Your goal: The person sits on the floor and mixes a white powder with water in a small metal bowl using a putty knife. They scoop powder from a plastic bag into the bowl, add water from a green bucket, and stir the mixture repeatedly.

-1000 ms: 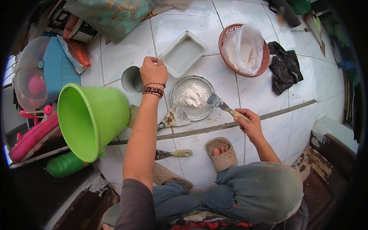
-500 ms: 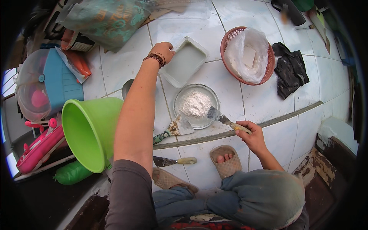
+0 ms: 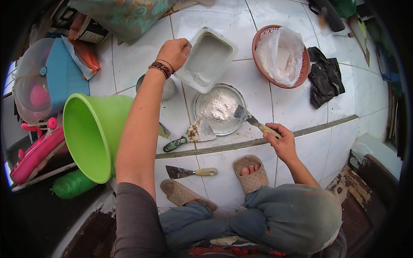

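L hand (image 3: pixel 173 52) is clamped on the rectangular tub (image 3: pixel 224 64), tipping it toward the round dish (image 3: pixel 221 128) w/ white powder (image 3: pixel 219 104); R hand (image 3: pixel 280 139), well apart, grips a scraper (image 3: pixel 254 122) (blade by the dish's rim).

White tile floor (image 3: pixel 297 107) with pale bluish marbling, grey-brown strip (image 3: pixel 254 145) running across it. On the tiles: round shallow dish (image 3: pixel 226 128), green-handled scraper (image 3: pixel 189 136) right beside it, grey can (image 3: pixel 169 89), red-brown plastic basket (image 3: pixel 305 69) and a crumpled black plastic bag (image 3: pixel 325 80). Below the strip there's a pale-handled putty knife (image 3: pixel 191 172).
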Demonstrator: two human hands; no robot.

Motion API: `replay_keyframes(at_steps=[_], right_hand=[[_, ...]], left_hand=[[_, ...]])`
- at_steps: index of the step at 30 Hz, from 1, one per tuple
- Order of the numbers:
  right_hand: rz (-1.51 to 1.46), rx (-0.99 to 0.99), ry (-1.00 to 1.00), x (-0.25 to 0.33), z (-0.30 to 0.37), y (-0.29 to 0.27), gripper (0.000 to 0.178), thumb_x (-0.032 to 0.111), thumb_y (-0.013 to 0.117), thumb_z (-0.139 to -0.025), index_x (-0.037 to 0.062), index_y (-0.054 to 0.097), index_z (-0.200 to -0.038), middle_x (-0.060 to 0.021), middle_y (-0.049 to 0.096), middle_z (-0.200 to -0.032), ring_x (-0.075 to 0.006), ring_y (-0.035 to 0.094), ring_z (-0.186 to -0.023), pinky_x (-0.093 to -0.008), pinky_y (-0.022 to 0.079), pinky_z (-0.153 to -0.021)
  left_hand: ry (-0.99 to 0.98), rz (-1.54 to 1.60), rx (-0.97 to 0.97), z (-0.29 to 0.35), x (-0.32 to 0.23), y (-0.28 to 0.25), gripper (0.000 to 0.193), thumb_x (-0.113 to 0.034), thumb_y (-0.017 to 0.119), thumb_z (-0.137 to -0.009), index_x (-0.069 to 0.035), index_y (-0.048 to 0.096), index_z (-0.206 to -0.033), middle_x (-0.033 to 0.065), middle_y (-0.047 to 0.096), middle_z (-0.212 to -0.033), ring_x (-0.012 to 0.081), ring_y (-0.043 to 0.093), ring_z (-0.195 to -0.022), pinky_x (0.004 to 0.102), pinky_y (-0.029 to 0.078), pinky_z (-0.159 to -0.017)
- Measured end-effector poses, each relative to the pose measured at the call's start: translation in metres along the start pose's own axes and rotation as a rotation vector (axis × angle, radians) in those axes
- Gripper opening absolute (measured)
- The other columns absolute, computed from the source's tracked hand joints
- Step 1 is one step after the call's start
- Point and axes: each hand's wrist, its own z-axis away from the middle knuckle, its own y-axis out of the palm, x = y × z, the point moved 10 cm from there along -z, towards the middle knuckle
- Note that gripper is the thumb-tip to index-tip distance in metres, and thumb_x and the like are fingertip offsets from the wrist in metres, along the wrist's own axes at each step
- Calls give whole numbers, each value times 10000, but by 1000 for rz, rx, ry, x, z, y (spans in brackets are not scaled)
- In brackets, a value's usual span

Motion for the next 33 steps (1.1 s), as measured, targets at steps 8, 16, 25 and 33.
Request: replay_keyframes(at_steps=[8, 16, 25, 33], right_hand=[[177, -11, -228, 38, 3, 12, 320, 109, 726, -861, -25, 665, -1144, -56, 703, -913, -89, 614, -808, -249, 507, -736], [328, -82, -545, 70, 20, 26, 311, 123, 712, -808, -8, 690, -1090, -172, 695, -952, -302, 682, -849, -366, 535, -770], [471, -33, -680, 90, -3, 53, 300, 126, 705, -799, 18, 692, -1080, -173, 647, -875, -350, 644, -781, -417, 521, -716], [477, -25, -700, 89, 0, 61, 303, 117, 697, -808, 41, 682, -1102, -170, 644, -929, -348, 652, -770, -418, 534, -711]], left_hand=[[48, -50, -84, 43, -38, -25, 203, -160, 619, -884, -14, 682, -1010, 209, 694, -918, 374, 658, -847, 405, 520, -781], [47, -56, -178, 73, -50, -37, 191, -155, 613, -882, -24, 686, -1001, 215, 688, -900, 384, 656, -854, 416, 515, -769], [15, -65, -236, 89, -59, -48, 211, -174, 606, -895, -16, 683, -1010, 223, 687, -885, 380, 659, -839, 416, 514, -772], [-22, -92, -278, 97, -57, -54, 229, -190, 604, -895, -13, 684, -1015, 222, 693, -913, 384, 665, -884, 421, 517, -800]])
